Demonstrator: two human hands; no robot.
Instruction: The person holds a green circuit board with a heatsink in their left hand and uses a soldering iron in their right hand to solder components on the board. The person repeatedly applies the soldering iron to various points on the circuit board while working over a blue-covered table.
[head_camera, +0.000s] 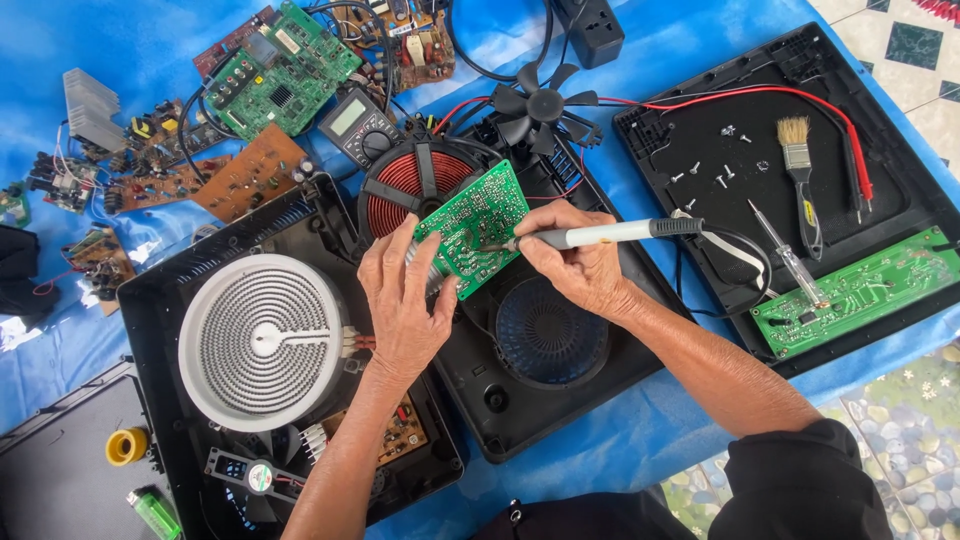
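We see the left hand (405, 300) gripping a green circuit board (473, 240) tilted over the open cooker base (540, 400); the right hand (575, 262) pinches a soldering iron (600, 234), its tip touching the board beside the red coil (405, 185).

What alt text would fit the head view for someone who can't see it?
The left hand tilts a green circuit board while the right hand holds a soldering iron to it, above opened cooktops on a blue sheet strewn with boards.
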